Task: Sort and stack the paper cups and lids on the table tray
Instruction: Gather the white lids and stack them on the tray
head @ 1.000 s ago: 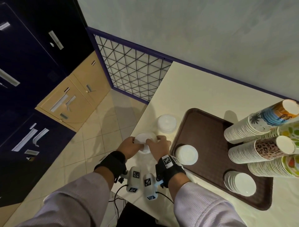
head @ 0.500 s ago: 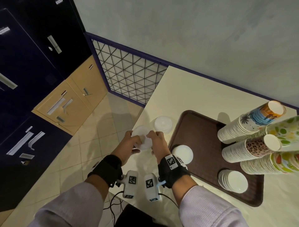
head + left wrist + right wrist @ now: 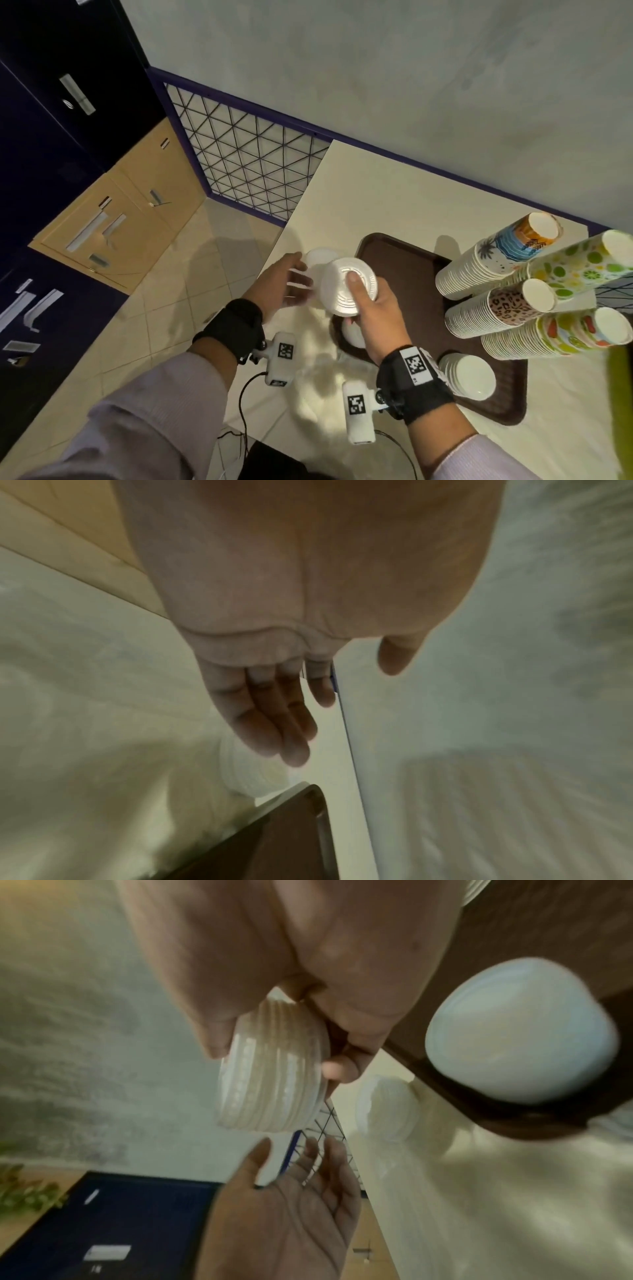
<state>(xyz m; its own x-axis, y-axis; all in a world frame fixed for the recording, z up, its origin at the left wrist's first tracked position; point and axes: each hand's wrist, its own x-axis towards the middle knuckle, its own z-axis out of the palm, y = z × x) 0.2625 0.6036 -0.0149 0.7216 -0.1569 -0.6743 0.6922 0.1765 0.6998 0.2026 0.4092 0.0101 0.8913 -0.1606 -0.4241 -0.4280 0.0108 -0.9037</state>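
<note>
My right hand (image 3: 370,301) grips a stack of white lids (image 3: 347,286) lifted above the table, thumb on the top lid; the right wrist view shows the ribbed stack of lids (image 3: 270,1069) between thumb and fingers. My left hand (image 3: 284,284) hovers just left of it, fingers straight and holding nothing, open palm (image 3: 291,1204) facing the stack. Another lid stack (image 3: 318,257) stands on the table behind, also blurred below my left fingers (image 3: 274,737). The brown tray (image 3: 411,267) carries a lid stack (image 3: 352,334) under my right hand and another lid stack (image 3: 467,377) at the near edge.
Several tall stacks of patterned paper cups (image 3: 496,257) lie leaning across the tray's right side. The cream table (image 3: 394,192) ends in an edge at the left, with tiled floor (image 3: 191,281) below. A wall and wire-mesh panel (image 3: 246,161) stand behind.
Both hands held the lid stack low over the table before. Now the right hand has lifted it up and rightward alone, and the left hand has let go and opened.
</note>
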